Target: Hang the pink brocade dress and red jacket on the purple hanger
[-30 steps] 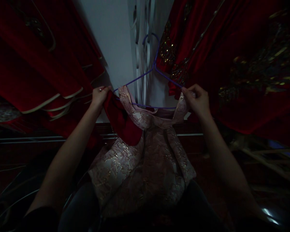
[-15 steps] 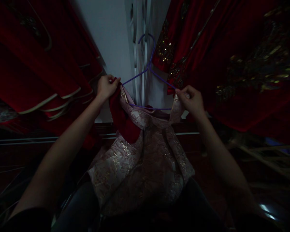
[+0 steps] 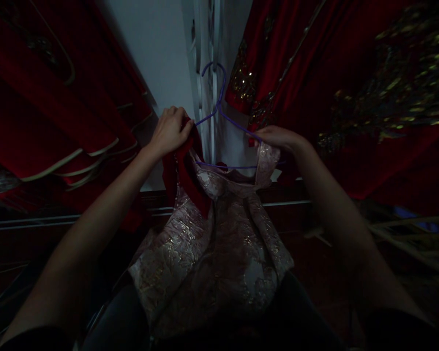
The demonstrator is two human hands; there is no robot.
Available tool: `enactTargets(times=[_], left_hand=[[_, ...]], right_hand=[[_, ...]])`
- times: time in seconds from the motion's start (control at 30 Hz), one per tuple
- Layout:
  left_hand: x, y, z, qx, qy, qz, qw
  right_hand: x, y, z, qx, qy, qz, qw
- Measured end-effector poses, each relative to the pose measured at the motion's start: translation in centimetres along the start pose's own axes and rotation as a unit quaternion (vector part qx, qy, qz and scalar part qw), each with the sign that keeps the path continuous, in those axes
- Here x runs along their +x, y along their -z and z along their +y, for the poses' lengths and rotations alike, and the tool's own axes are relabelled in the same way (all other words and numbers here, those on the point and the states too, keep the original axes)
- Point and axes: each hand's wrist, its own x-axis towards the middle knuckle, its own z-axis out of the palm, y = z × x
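Observation:
A pale pink brocade dress with metallic sheen hangs down in front of me, its shoulder straps over a purple hanger. Dark red cloth drapes along its left shoulder. My left hand is closed over that red cloth at the hanger's left end, covering the tip. On the other side, my right hand pinches the hanger's right arm just above the dress strap. The hanger's hook points up and looks free; whether it touches the metal bars behind is unclear.
Red garments with gold trim hang at the left. More red garments with gold sequins hang at the right. Pale metal bars stand before a white wall. A slatted frame shows dimly at lower right.
My left hand has shifted right and over the shoulder, with the red cloth drawn up under it. My right hand has slid inward along the hanger. The hook appears slightly lower and further left.

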Motion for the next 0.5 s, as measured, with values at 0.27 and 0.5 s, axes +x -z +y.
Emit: enactTargets(times=[0.27,0.5], left_hand=[[-0.9,2.9,-0.7,-0.063,0.143,-0.189,0.969],[-2.8,3.7,0.3,-0.226,0.219,-0.119,0.942]], right_hand=[[4.2,-2.8,-4.0,0.039,-0.096,-0.35,0.931],[3.7,-3.7,-3.7,0.169,-0.05,-0.426,0.887]])
